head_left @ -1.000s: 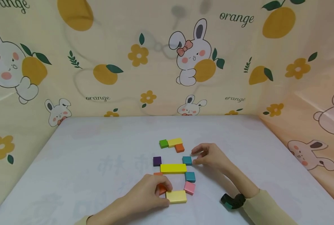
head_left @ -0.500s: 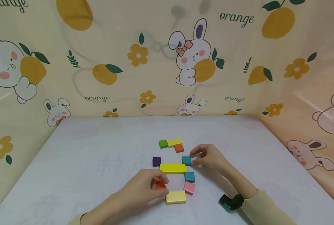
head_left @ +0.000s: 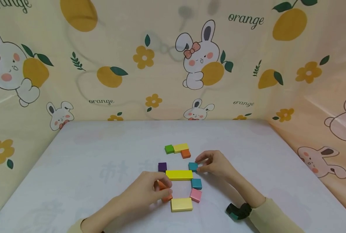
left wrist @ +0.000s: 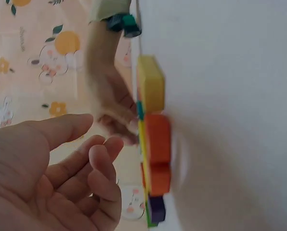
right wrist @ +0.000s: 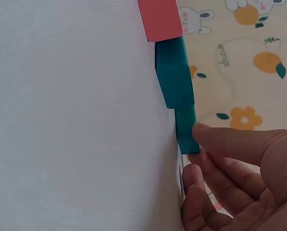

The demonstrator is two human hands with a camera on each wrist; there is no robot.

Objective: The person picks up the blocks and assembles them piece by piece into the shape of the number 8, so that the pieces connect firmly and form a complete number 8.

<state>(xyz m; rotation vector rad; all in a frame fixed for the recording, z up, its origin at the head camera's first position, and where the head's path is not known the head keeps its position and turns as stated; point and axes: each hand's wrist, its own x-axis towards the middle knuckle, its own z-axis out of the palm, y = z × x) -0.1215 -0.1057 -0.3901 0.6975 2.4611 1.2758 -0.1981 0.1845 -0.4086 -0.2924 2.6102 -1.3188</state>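
Note:
My left hand hovers with loosely bent fingers over two orange blocks, the far orange block and the near orange block, partly hidden by it. In the left wrist view a gap separates its fingertips from the orange blocks. The right hand is beside the far teal block; in the right wrist view its thumb overlaps that block, with the other fingers loosely bent. A long yellow block lies between the hands, and a pale yellow block lies nearest me.
A purple block lies at the figure's left. Down the right side are another teal block and a pink block. Farther back sit a green block, a yellow block and an orange block on the white table.
My left hand has left the pale yellow block and moved away from me and slightly left, over the orange blocks. The right hand has shifted slightly left, closer to the far teal block.

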